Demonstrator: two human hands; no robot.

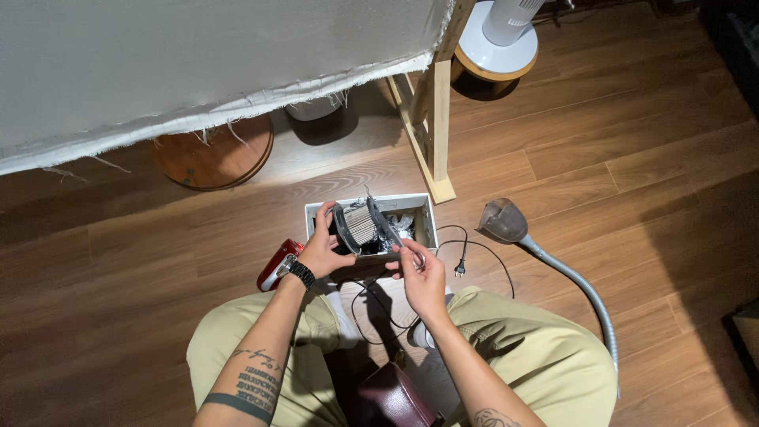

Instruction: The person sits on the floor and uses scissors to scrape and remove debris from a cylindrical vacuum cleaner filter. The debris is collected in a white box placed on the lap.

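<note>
My left hand (pixel 322 247) grips a round pleated vacuum filter (pixel 357 225) with a black rim, held tilted over a small white box (pixel 423 213). Grey dust and fluff lie in the box. My right hand (pixel 421 277) holds a thin metal tool (pixel 391 233), scissors or tweezers, whose tip rests against the filter's pleats. A black watch is on my left wrist. A red vacuum cleaner body (pixel 277 265) lies on the floor just left of my left hand.
A grey vacuum hose with a clear nozzle (pixel 506 221) curves along the right. A black power cord and plug (pixel 460 269) lie by the box. A wooden frame leg (pixel 435 119), a white cloth, a round wooden stool (pixel 213 158) and a fan base (pixel 494 43) stand beyond.
</note>
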